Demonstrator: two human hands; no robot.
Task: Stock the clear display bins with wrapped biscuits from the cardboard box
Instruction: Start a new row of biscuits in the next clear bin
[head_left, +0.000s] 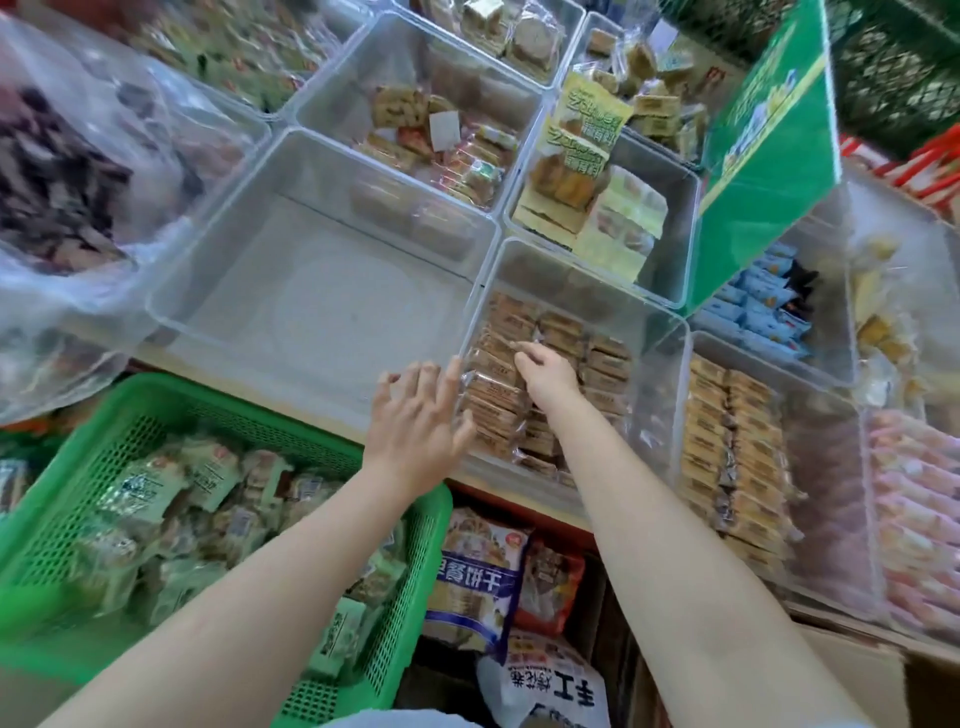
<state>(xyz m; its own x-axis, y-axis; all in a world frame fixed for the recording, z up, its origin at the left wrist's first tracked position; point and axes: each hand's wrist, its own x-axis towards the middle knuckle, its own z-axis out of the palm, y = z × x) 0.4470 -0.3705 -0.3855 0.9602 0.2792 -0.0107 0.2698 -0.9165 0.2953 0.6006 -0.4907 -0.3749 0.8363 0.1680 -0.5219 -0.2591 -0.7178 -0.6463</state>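
Note:
A clear bin (660, 358) in the front row holds neat rows of brown wrapped biscuits (602, 364). My right hand (548, 374) reaches into it from the front, its fingers curled down onto a packet in the left rows. Outside the bin, my left hand (421, 415) presses its spread, straight fingers flat against the left wall. An empty clear bin (311, 291) stands just left of it. A brown cardboard box (857, 675) shows at the bottom right, below the shelf edge; its inside is hidden.
A green mesh basket (62, 499) of green-wrapped snacks sits at the lower left. More clear bins with packets fill the back and right. Large snack bags (478, 577) lie below the shelf. A green sign (769, 130) leans at the upper right, and a plastic bag (78, 182) lies at the upper left.

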